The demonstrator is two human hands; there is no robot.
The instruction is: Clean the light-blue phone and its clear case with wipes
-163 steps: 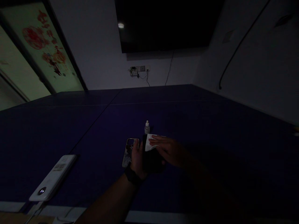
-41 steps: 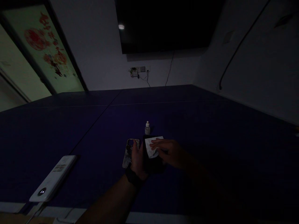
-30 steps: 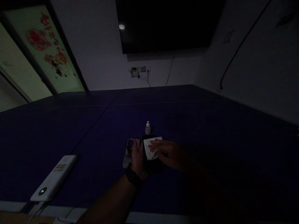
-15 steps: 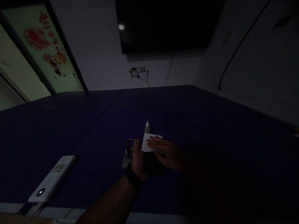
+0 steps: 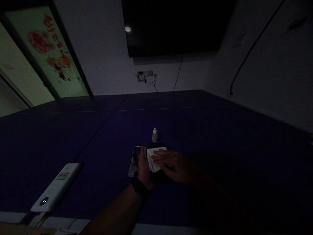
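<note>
My left hand (image 5: 144,170), with a dark watch on its wrist, grips the side of a dark, flat phone (image 5: 161,178). Much of the phone is lost in shadow and under my other hand. On its face lies a folded white tissue (image 5: 153,162), which my right hand (image 5: 174,164) holds down with its fingers laid across it. A patterned phone case (image 5: 133,165) with a camera cutout rests on the blue table, partly behind my left thumb. Just beyond the phone a small dropper-style bottle (image 5: 155,136) with a white top stands upright.
At the left near edge lies a white power bank (image 5: 56,187) with a lit display and a cable (image 5: 36,223) plugged into it. The blue table (image 5: 102,130) reaches to the wall, where sockets with cords (image 5: 145,75) sit below a dark television (image 5: 178,29).
My right hand and the tissue have slid down the phone toward me, uncovering the bottle and the phone's far end. My left hand keeps nearly the same place.
</note>
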